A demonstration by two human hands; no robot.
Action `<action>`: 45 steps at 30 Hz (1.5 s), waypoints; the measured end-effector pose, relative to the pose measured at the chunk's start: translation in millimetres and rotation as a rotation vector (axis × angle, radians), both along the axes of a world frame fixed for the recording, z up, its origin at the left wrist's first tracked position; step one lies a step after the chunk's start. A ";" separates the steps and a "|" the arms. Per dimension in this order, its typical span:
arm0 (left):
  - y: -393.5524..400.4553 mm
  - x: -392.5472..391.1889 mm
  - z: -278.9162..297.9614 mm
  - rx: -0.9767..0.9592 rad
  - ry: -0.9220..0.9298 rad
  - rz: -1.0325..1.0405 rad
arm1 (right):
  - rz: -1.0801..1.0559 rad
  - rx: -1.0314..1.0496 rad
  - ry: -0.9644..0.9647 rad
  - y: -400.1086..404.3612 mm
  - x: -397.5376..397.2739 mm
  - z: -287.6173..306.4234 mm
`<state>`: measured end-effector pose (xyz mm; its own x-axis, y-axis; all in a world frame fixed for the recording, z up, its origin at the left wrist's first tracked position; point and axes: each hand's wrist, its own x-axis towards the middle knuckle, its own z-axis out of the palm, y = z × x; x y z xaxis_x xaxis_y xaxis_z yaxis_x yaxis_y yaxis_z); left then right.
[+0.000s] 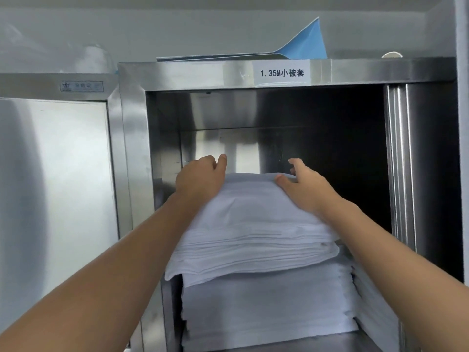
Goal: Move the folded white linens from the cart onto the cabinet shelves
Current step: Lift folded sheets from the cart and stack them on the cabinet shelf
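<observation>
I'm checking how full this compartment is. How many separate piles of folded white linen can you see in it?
3: the top bundle under both hands, a big stack beneath it, and a narrower pile at the right. More may sit hidden behind.

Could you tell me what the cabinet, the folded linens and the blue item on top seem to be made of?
Cabinet: looks like brushed stainless steel, grey with soft streaky reflections.
Folded linens: white woven fabric, probably cotton, matte, with layered fold edges.
Blue item: thin folded sheet, paper or plastic; cannot tell which.
</observation>
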<state>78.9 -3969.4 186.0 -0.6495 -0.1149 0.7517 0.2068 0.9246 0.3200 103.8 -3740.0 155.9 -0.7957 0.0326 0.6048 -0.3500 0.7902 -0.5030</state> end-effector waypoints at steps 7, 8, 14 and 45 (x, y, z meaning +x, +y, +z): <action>-8.7 -42.8 13.9 -0.028 -0.143 0.186 | -0.107 0.024 -0.183 2.8 -41.5 22.1; -9.4 -47.1 15.8 -0.039 -0.159 0.210 | -0.124 0.035 -0.193 2.0 -45.3 25.3; -18.6 -68.7 21.5 0.023 -0.352 0.278 | -0.189 0.066 -0.272 -7.9 -69.6 40.3; -3.5 7.6 -0.9 0.341 0.302 0.066 | -0.111 -0.376 0.326 -5.7 -11.8 8.1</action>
